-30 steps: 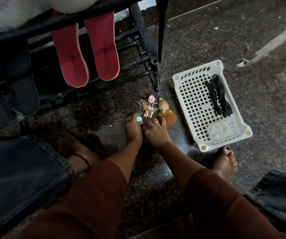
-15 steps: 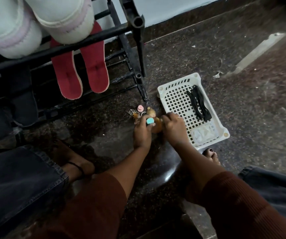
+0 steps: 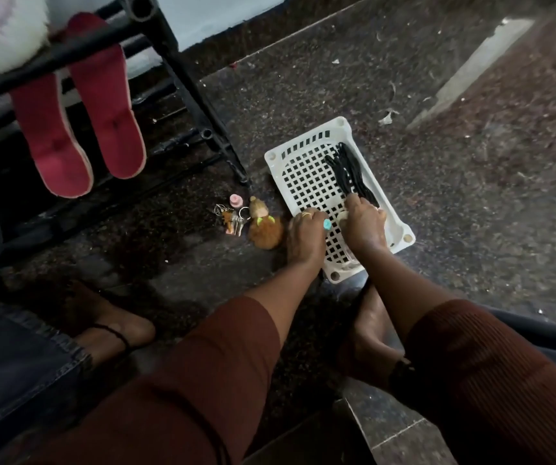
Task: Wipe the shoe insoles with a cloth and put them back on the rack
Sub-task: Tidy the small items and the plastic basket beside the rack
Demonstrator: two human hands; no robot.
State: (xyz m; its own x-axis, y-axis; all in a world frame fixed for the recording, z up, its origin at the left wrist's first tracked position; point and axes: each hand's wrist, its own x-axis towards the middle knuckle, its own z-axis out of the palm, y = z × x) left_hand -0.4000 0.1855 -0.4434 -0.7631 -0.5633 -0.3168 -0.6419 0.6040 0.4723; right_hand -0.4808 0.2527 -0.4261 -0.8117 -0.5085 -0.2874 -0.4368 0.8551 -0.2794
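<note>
1. Head view: both hands are working inside the white basket (image 3: 274, 156), which is sitting on the dark floor (image 3: 337, 78).
2. Right hand (image 3: 365, 226) is bending down over a pale bundle (image 3: 342, 216) at the basket's near end. It is probably the cloth. The fingertips are hiding under the knuckles, so I cannot tell whether they are closing on it or only touching it.
3. Left hand (image 3: 305, 236) is lying across the basket's left rim with its fingers curling inward beside the right hand. It is likely steadying the basket or helping to gather the bundle, but I cannot tell whether it is gripping anything.
4. Black laces (image 3: 350, 172) are lying along the basket's right side, just beyond the right hand. They are apparently being stored there out of the way.
5. Red insoles (image 3: 109, 122) are hanging as a pair on the black rack (image 3: 182, 72), well to the left of the basket and farther from the person. They are slanting toes down, probably to air.
6. Keys (image 3: 236, 221) and a plush toy (image 3: 266, 229) are lying on the floor just left of the basket, between it and the rack's foot.
7. Judgement: wiping is not yet starting. Fetching the cloth is looking like the step in hand.
</note>
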